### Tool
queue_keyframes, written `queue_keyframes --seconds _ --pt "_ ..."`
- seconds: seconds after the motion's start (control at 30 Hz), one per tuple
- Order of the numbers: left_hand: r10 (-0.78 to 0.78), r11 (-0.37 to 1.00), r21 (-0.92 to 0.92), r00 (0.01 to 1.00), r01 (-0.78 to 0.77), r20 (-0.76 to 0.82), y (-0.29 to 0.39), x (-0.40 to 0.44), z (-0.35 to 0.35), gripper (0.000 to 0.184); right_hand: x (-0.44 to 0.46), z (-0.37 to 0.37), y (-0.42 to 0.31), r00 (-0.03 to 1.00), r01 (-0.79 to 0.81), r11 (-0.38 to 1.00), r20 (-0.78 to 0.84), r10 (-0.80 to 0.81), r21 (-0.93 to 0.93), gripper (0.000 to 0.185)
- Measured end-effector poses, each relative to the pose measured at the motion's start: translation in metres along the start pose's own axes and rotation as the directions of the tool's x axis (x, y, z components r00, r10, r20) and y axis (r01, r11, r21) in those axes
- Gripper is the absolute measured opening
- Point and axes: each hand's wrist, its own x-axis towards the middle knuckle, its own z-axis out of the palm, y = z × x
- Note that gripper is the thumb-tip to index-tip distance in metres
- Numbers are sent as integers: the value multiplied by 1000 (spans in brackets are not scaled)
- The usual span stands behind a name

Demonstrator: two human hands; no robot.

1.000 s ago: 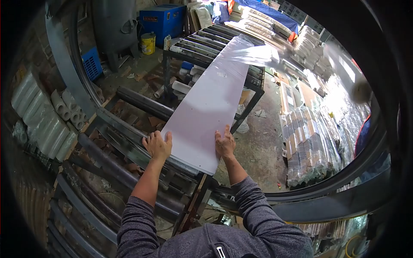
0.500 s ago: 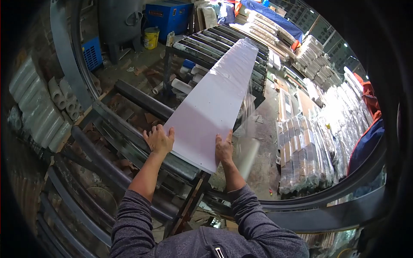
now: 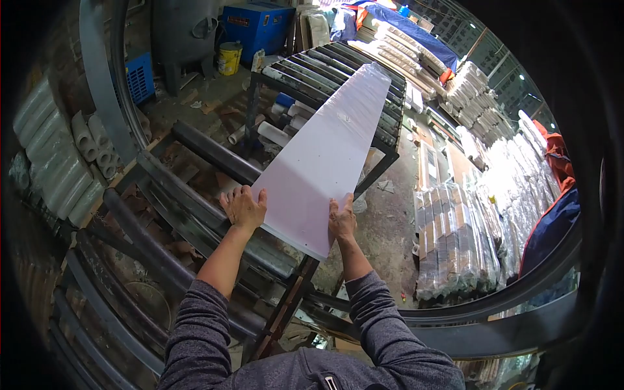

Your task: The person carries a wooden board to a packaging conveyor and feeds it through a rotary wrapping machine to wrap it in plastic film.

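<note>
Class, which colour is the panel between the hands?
The panel looks white; the head view shows it best.

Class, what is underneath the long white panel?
Under the far end of the white panel is a roller table; nearer, a dark roller is hidden past its left edge. The parts directly beneath are covered.

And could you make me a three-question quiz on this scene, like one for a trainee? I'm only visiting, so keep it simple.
1. What colour is the bucket on the floor near the blue machine?

2. What lies beneath the far end of the white panel?
a) the blue machine
b) the roller table
c) the bucket

3. True or false: the person's left-hand grip and right-hand grip are on opposite sides of the panel.

Key: 1. Yellow. 2. b, the roller table. 3. True.
</note>
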Motion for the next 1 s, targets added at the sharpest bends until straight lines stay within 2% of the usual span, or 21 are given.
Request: queue_keyframes --seconds 0.1,0.2,0.3,0.33,0.43,0.47,0.57,0.77,0.8,0.9,1.0 --pt "4 1000 7 1000 -4 12 1 2 1 40 8 4 5 1000 -4 1000 -9 3 -29 71" --pt "48 998 -42 998 -46 50 -7 3 1 49 10 3 6 1000 -16 999 -15 15 -43 71" --pt "246 942 -256 966 -218 83 -32 -3 -4 65 13 2 6 999 -15 998 -30 13 -56 70" --pt "287 922 -311 947 -232 147 -41 -6 -8 80 12 1 4 999 -12 999 -36 11 -45 69" --pt "414 872 -318 908 -372 72 -58 -19 -18 89 13 1 5 999 -10 999 -48 8 -35 67" --pt "406 886 -296 906 -357 123 -56 -20 -24 93 14 2 6 999 -11 999 -51 9 -35 66" --pt "297 929 -266 948 -257 119 -53 -21 -8 93 15 -1 1 998 -41 997 -43 39 -62 63" --pt "243 955 -209 960 -212 139 -45 -14 -2 92 25 2 6 994 11 1000 -110 -14 -22 63" --pt "228 955 -228 962 -191 148 -45 -12 4 98 30 8 10 987 8 1000 -162 -7 7 60" --pt "227 964 -165 967 -207 118 -41 -8 12 100 35 14 26 999 9 994 -52 -4 106 56" --pt "207 973 -132 969 -189 134 -35 -4 16 101 -3 10 16 994 80 962 -92 -58 260 53"
